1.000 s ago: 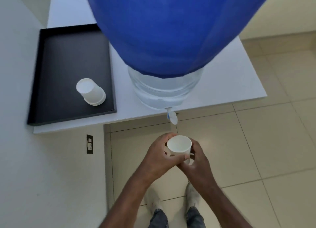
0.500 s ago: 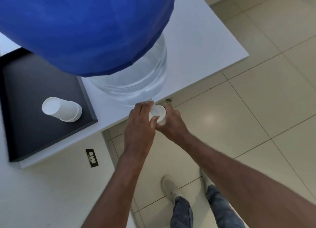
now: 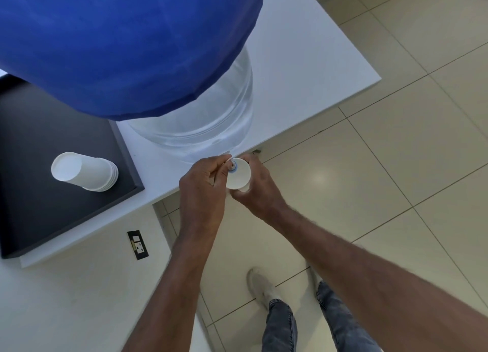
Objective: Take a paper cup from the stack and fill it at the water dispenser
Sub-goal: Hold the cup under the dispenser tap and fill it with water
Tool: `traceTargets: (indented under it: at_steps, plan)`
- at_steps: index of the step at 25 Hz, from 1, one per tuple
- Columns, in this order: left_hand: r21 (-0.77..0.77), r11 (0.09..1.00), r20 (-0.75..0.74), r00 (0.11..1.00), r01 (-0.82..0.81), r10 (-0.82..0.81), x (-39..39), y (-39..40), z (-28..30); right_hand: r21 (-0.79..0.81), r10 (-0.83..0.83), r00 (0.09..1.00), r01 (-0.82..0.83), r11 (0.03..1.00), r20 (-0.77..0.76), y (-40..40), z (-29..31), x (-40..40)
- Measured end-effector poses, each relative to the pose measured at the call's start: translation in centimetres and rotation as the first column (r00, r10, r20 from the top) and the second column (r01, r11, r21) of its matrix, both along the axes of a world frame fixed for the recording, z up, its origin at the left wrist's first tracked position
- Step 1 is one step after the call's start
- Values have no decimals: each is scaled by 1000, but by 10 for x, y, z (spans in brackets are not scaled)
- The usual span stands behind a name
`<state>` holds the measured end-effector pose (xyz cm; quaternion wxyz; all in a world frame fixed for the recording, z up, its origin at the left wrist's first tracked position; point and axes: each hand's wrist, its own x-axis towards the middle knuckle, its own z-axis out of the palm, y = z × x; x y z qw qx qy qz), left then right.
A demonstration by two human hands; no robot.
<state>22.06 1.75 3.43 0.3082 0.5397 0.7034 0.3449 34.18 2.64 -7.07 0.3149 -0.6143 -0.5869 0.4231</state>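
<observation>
A white paper cup (image 3: 239, 178) is held under the dispenser's small tap (image 3: 231, 165), just off the counter's front edge. My right hand (image 3: 254, 185) is wrapped around the cup from the right. My left hand (image 3: 203, 184) has its fingertips pinched on the tap above the cup's mouth. The dispenser is a clear water jug (image 3: 206, 124) under a big blue cover (image 3: 126, 43). A stack of upside-down white paper cups (image 3: 84, 172) lies tilted on a black tray (image 3: 34, 206) at the left.
The white counter (image 3: 303, 61) carries the jug and the tray; its front edge runs diagonally. A dark wall socket (image 3: 137, 244) is on the white wall below the counter. Beige floor tiles (image 3: 396, 153) lie to the right, with my shoes and jeans below.
Both hands rose from in front of my body to the tap. The cup passed into my right hand alone, and my left hand took hold of the tap. The view tilted.
</observation>
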Motion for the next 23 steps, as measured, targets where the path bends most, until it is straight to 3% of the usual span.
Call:
traceTargets:
  at_steps: [23]
  plan:
    - [-22, 1000, 19, 1000, -15, 16, -3, 5, -1, 9, -38, 998, 38, 999, -60, 2, 3, 6]
